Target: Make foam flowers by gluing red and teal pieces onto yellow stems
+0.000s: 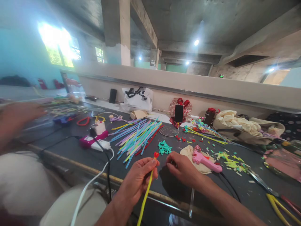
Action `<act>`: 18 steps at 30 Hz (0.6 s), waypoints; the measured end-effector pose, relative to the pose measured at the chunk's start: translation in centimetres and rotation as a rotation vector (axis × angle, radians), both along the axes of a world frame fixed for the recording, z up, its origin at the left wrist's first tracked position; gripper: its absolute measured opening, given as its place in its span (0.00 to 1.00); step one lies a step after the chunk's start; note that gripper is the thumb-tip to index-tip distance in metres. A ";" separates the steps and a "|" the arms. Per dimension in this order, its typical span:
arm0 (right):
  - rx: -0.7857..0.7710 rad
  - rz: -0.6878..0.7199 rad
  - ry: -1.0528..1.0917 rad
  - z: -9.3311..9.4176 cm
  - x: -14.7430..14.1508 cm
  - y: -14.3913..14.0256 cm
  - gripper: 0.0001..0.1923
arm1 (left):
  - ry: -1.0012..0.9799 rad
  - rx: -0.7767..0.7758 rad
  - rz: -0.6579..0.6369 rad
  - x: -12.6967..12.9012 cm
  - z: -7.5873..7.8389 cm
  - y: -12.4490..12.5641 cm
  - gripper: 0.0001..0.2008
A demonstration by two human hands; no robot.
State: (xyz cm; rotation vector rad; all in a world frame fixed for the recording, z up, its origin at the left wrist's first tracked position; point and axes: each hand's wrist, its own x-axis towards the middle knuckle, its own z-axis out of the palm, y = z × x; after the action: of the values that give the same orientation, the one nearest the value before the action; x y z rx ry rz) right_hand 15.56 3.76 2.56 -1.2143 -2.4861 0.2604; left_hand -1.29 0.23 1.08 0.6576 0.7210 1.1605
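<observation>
My left hand pinches a yellow chenille stem near its top, where a small red piece sits on the tip. The stem's lower end runs down out of view. Just to the right, my right hand hovers over the dark table with its fingers curled in; what they hold, if anything, is hidden. Behind both hands lies a small heap of teal cut pieces. A pink glue gun rests on a beige cloth beyond my right wrist. Below that wrist shows a thin, shiny rod.
Long pastel stems lie in a bundle at centre left, near a purple-and-white power strip with cables. Yellow-green bits and yellow-handled scissors are at right. A phone leans at the back. A co-worker's arm reaches in from the left.
</observation>
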 end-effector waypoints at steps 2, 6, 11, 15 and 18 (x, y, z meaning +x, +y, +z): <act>-0.090 -0.017 0.152 0.6 0.0 -0.7 0.06 | 0.015 -0.021 -0.003 0.4 0.0 -0.1 0.08; -0.267 -0.050 0.548 1.4 -0.1 -2.0 0.04 | 0.028 -0.044 -0.004 1.2 0.0 -0.3 0.11; -0.199 -0.019 0.610 1.4 -0.7 -2.6 0.03 | 0.076 -0.047 -0.019 1.8 -0.2 -0.3 0.13; -0.209 -0.005 0.618 1.5 -1.2 -2.6 0.05 | 0.078 -0.025 -0.010 1.8 -0.1 -0.5 0.12; -0.200 -0.017 0.612 1.4 -1.4 -2.6 0.04 | 0.084 -0.012 0.001 1.8 0.1 -0.6 0.11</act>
State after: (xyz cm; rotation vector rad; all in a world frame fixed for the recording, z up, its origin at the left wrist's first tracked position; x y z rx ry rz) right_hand 14.14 1.17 3.96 -1.0275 -1.9477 0.7653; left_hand 0.49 -0.40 1.15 0.6990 0.7990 1.1340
